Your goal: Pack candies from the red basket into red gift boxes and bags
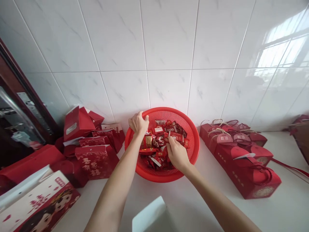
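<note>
A round red plastic basket [193,129] with a mesh wall stands against the tiled wall, loaded with many wrapped candies [160,140], mostly red, a few gold or dark. My left hand [139,123] is closed on the basket's rim at its upper left. Inside the basket, over the right part of the heap, my right hand [177,153] has its fingers closed in a pinch. A small pale wrapper end sticks up at its fingertips; the rest of that candy is hidden by the hand.
Filled-out red gift boxes [241,164] with cord handles stand in rows on the right. Red boxes and bags [96,161] crowd the left, with a printed bag [45,206] in front. A pale open flap [151,214] rises at the near edge of the white counter [207,193].
</note>
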`<action>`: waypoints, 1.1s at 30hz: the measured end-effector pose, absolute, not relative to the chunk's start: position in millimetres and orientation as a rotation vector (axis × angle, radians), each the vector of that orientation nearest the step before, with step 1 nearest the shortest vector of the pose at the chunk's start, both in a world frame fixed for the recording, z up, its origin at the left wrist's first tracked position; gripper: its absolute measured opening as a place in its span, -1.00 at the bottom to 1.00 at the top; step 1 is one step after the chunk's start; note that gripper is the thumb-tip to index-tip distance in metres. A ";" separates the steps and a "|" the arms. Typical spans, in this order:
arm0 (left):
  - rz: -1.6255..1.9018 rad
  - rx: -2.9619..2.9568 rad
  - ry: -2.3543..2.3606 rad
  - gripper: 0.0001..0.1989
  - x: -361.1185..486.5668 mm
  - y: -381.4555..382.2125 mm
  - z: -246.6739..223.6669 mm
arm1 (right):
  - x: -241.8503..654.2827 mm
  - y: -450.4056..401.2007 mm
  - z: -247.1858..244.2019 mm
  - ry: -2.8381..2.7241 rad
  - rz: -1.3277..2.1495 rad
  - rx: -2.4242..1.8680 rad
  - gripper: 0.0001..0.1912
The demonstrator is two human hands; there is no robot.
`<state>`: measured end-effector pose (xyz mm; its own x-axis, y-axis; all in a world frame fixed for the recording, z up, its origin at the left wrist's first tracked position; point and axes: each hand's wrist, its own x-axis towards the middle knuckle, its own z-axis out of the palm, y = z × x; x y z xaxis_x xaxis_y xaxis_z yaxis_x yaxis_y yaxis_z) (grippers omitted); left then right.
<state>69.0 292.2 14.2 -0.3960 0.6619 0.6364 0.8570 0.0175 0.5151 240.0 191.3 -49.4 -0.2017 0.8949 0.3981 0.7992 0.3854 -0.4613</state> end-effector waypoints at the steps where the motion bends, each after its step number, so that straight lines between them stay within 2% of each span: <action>1: -1.333 -1.551 -2.063 -0.62 68.4 294.3 14.8 | 240.2 198.0 -51.1 -2.029 0.180 -1.442 -0.84; 7: -1.490 -1.422 -1.877 -0.64 56.8 302.3 16.0 | 237.1 240.0 -75.6 -1.947 -0.013 -1.276 -0.83; 11: -1.474 -1.503 -1.719 -0.61 52.7 307.2 15.1 | 232.3 259.7 -95.9 -1.824 -0.080 -1.199 -0.81; 19: -1.525 -1.620 -1.505 -0.35 44.7 316.5 -3.0 | 228.5 264.9 -101.5 -1.789 -0.034 -1.144 -0.78; 22: -1.514 -1.735 -1.334 -0.38 43.0 302.6 -7.9 | 231.8 260.5 -100.0 -1.722 0.121 -1.107 -0.80; 27: -1.453 -1.922 -1.155 -0.64 44.8 257.0 -20.2 | 239.2 248.4 -94.0 -1.388 0.563 -0.972 -0.81; 33: -1.475 -2.243 -1.157 -0.72 57.4 210.7 -59.6 | 246.9 225.8 -84.0 -1.001 1.218 -0.690 -0.57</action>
<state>57.4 210.7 -59.6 0.1871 0.4912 0.8507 0.7093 -0.6666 0.2289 246.9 225.8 -84.0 0.0351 0.9677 0.2495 -0.4316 0.2399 -0.8696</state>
